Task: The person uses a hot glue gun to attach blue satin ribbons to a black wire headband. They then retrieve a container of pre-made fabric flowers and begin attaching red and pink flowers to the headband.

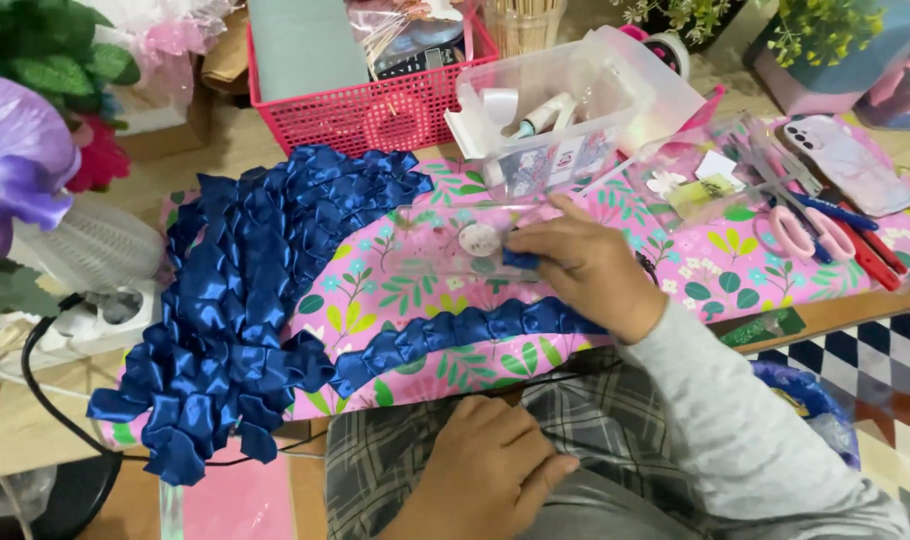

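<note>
Blue satin ribbon loops (245, 300) lie heaped at the left of a low table (835, 310) covered in pink floral paper (455, 280), with one strip of loops running right toward the middle. The right hand (585, 270) rests on the paper beside a clear flat lid (455, 240), its fingers (535, 245) closed around a small blue ribbon piece (520, 260). The left hand (485, 465) lies near, on a plaid-clad lap, fingers loosely curled, holding nothing. Farther back stand a clear plastic box (565, 110) and a pink basket (375, 110); pink-handled scissors (805, 225) and a phone (850, 160) lie at the right.
</note>
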